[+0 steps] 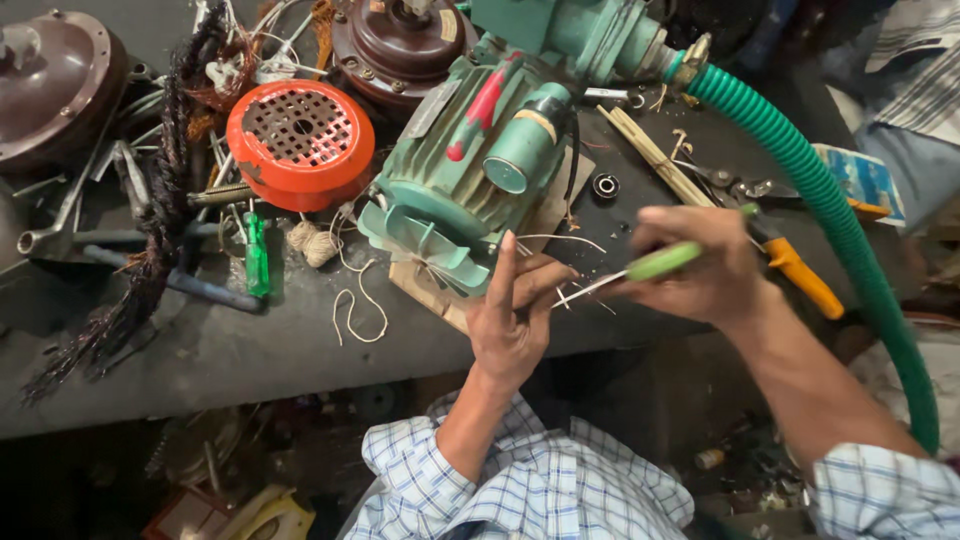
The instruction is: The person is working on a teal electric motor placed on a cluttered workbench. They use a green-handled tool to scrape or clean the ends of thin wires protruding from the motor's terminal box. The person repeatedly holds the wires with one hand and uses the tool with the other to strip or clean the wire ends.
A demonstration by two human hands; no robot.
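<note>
**Two hands at the fan end of a green pump motor**

Far left, at ten o'clock, a dark brown round motor housing sits on the grey workbench, with a frayed dark braided cord trailing down toward eight o'clock. Next comes an orange perforated fan cover, and just below it a green-handled screwdriver beside a small ball of pale twine.

At centre, toward twelve o'clock, lies the green pump motor, its bare fan blades facing the person. The left hand rests just below the fan at six o'clock, open, index finger raised, fingertips touching thin pale wires.

The right hand, at three o'clock, is closed around a green-handled tool whose thin metal tip points left toward the left hand's fingers. Behind it lie orange-handled shears. A green ribbed hose curves from the pump down the right edge.
</note>
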